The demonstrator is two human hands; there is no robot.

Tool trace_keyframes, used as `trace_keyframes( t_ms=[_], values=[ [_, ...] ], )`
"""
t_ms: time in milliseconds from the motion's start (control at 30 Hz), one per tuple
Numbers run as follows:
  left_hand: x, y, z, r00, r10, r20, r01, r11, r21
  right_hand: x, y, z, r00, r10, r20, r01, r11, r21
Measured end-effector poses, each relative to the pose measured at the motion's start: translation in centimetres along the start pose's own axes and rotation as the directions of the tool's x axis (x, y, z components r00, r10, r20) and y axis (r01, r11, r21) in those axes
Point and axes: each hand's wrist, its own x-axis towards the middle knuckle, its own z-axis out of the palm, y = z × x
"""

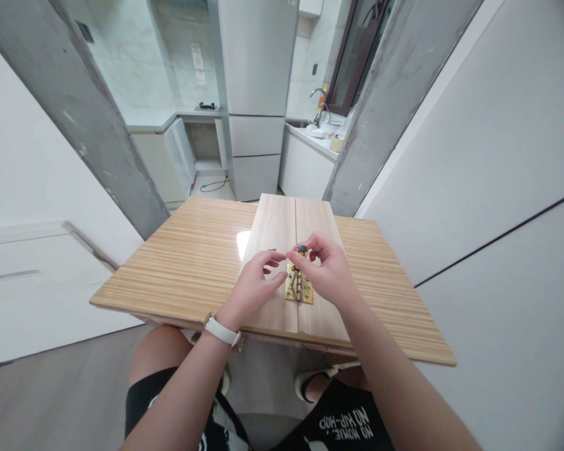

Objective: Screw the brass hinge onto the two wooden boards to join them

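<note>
Apparent fastening step: the right hand (329,270) grips a black-and-yellow tool (302,249) at the brass hinge (299,293) astride two boards (275,219) on the tabletop (202,250); the left hand (257,277) waits alongside, thumb and fingers parted. Next likely requires steady alignment.

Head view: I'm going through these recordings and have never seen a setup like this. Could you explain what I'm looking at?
There is no machine here, only a person's two bare hands. The single picture comes from a camera worn on their head, looking forward and down.

In front is a wood-grain table with two pale boards lying side by side on it. A brass-coloured hinge lies across the seam between them.

The right hand holds a small dark-and-yellow object just above the hinge; it is too covered to identify. The left hand, with a white watch strap at its wrist, is close beside; whether it holds anything is unclear.
</note>
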Motion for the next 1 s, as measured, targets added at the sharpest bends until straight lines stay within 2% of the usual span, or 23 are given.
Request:
trace_keyframes(
  t_ms=[100,200,333,433,533,633,767,833,1000],
  values=[
    [-0.5,1.5,0.1,0.996,0.081,0.028,-0.080,0.996,-0.039,-0.2,-0.2,0.4,0.995,-0.008,-0.102,0.000,0.997,-0.075],
    [-1.0,2.5,1.1,0.986,0.159,-0.058,-0.164,0.983,-0.086,-0.9,-0.8,1.3,0.983,-0.008,-0.181,-0.019,0.989,-0.147],
    [-1.1,2.9,2.3,0.981,0.154,-0.118,-0.169,0.976,-0.137,-1.7,-1.4,2.3,0.967,-0.026,-0.255,-0.028,0.979,-0.204],
    [-0.9,2.9,2.5,0.980,0.156,-0.124,-0.171,0.978,-0.118,-1.7,-1.4,2.3,0.968,-0.013,-0.252,-0.035,0.982,-0.187],
    [-0.7,2.9,2.0,0.974,0.196,-0.110,-0.205,0.975,-0.081,-1.3,-1.4,1.4,0.988,-0.016,-0.156,-0.017,0.978,-0.208],
    [-0.5,2.7,1.5,0.966,0.244,-0.083,-0.250,0.965,-0.078,-0.9,-2.1,-0.5,0.997,-0.060,0.054,0.070,0.977,-0.201],
    [-0.4,2.2,1.0,0.968,0.251,-0.025,-0.252,0.960,-0.124,-0.7,-3.3,-2.9,0.927,-0.120,0.356,0.200,0.960,-0.197],
    [-0.3,1.7,0.8,0.971,0.237,0.002,-0.233,0.958,-0.166,-0.8,-3.6,-3.4,0.907,-0.121,0.404,0.224,0.950,-0.218],
    [0.0,1.3,0.1,0.972,0.206,0.110,-0.174,0.954,-0.244,-0.9,-3.6,-3.2,0.929,-0.126,0.347,0.231,0.931,-0.282]
  ],
)
